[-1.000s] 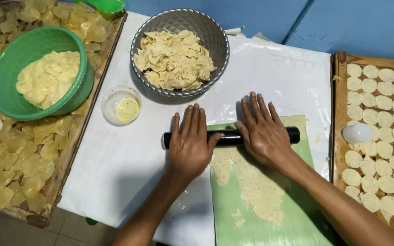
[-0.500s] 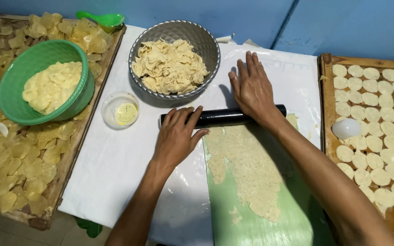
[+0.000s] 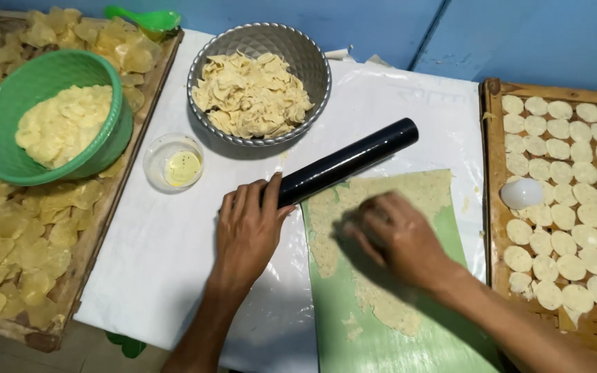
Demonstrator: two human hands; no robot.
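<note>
Fingers of the left hand (image 3: pixel 247 231) lie flat and slightly spread on the near end of a black rolling pin (image 3: pixel 343 162), pressing on it from above, not curled around it. The pin lies slanted across the white sheet (image 3: pixel 160 255) near the middle of the tabletop, and its far end points toward the right far corner. Its middle part crosses the far edge of a green mat (image 3: pixel 340 324). On this mat a thin layer of pale dough (image 3: pixel 381 200) is spread, with torn, uneven borders. The right hand (image 3: pixel 399 238) is over the dough; it is blurred, so I cannot tell if its fingers are open or bent, and it holds nothing that I can see.

Toward the far edge stands a grey metal bowl (image 3: pixel 312 65) full of dough scraps. Near the left hand, on the sheet, is a small clear cup (image 3: pixel 174 162) with yellow liquid. At the left edge a wooden tray (image 3: pixel 84 255) carries a green bowl (image 3: pixel 115 138) of round slices and many loose yellow chips. At the right edge another wooden tray (image 3: pixel 490 207) holds rows of round dough discs and one small white cup (image 3: pixel 521 193).
</note>
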